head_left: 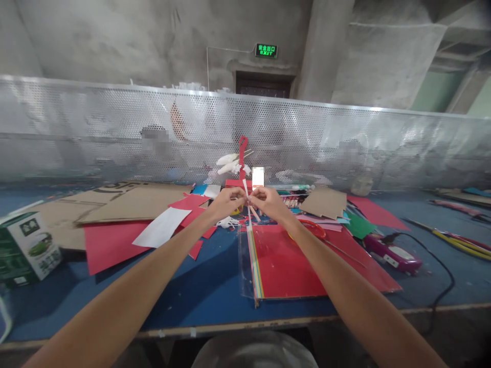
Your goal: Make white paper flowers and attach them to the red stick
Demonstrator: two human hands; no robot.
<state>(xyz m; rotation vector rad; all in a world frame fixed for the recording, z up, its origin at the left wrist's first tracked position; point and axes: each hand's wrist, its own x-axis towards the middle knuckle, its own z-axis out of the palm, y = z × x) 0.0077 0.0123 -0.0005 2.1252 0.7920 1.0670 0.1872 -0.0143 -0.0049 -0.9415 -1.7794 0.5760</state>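
The left hand (226, 202) and right hand (270, 202) meet over the table (192, 299), fingertips pinched tight on a thin strip (246, 188). The strip looks barely worked so far, and the paper pack (299, 266) beneath seems mostly unused.

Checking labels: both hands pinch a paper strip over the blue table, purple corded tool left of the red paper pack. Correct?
No. Head view: the purple corded tool lies right of the red paper pack. Left hand and right hand do pinch the paper strip over the blue table.
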